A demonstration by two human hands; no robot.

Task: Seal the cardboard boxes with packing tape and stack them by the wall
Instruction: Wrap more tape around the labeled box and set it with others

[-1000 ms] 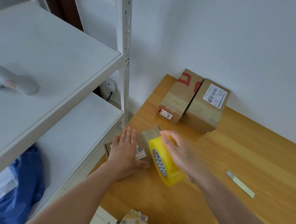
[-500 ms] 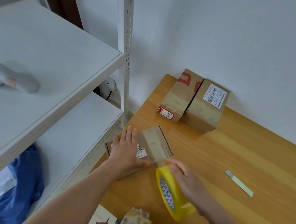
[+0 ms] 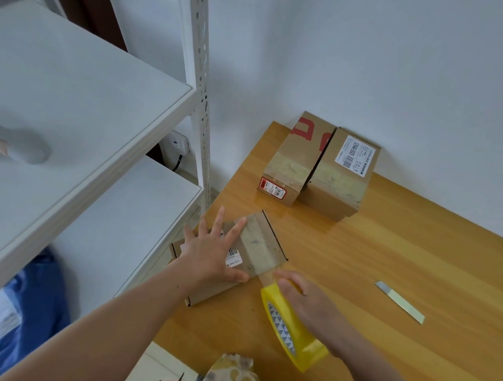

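A small flat cardboard box (image 3: 264, 242) lies on the wooden table (image 3: 380, 271) near its left edge. My left hand (image 3: 212, 250) presses flat on its top, fingers spread. A clear strip of tape runs across the box lid and down to the yellow tape roll (image 3: 292, 331), which my right hand (image 3: 311, 303) grips just in front of the box. Two bigger taped boxes, one with red print (image 3: 298, 158) and one with a white label (image 3: 343, 176), sit side by side against the wall.
A white metal shelf unit (image 3: 95, 125) stands at the left with a grey object (image 3: 17, 144) on its upper board. A metal blade (image 3: 400, 302) lies on the table to the right. A patterned object (image 3: 231, 378) sits at the table's near edge.
My right hand pulled the tape roll from the box's far side across the lid and down toward me, laying a strip over it. My left hand slid a little along the lid, fingers spreading.
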